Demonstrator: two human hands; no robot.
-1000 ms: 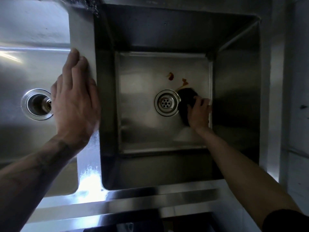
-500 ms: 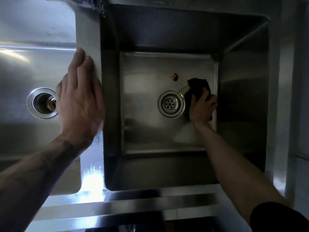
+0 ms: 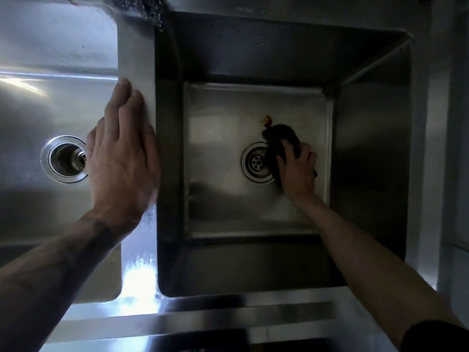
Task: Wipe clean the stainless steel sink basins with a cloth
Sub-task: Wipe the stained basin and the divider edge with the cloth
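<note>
Looking down from the head camera, I see the right hand [image 3: 297, 171] at the bottom of the deep right basin [image 3: 215, 153]. Its fingers curl over a dark cloth [image 3: 279, 138], pressed to the floor just beside the drain [image 3: 255, 162] and touching a small reddish stain [image 3: 267, 120]. The left hand [image 3: 121, 158] lies flat, fingers straight, on the steel divider [image 3: 137, 59].
</note>
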